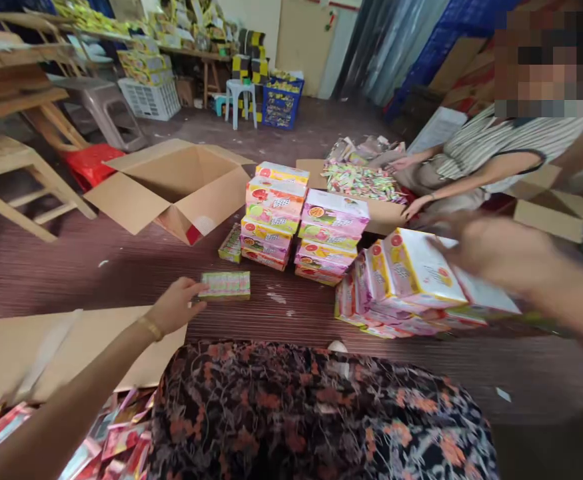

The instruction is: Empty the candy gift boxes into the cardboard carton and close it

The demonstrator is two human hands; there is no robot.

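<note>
My left hand [177,305] reaches over the floor with its fingers and thumb closed on the left end of a flat green-and-pink pack [227,285] of small pieces in rows. My right hand [496,257] is smeared by motion at the right, over the end of a white-and-yellow carton [428,270] with fruit pictures; whether it grips the carton I cannot tell. That carton lies on top of a leaning row of similar cartons [361,287]. Two upright stacks of printed cartons [274,200] [331,223] stand ahead, and another green pack [230,243] lies beside the left one.
An open cardboard box [171,190] stands ahead on the left. Another box [86,340] with red packets [126,433] is by my left arm. At the right a person [501,153] reaches toward a heap of small packets [366,180]. A wooden stool [16,173] stands far left.
</note>
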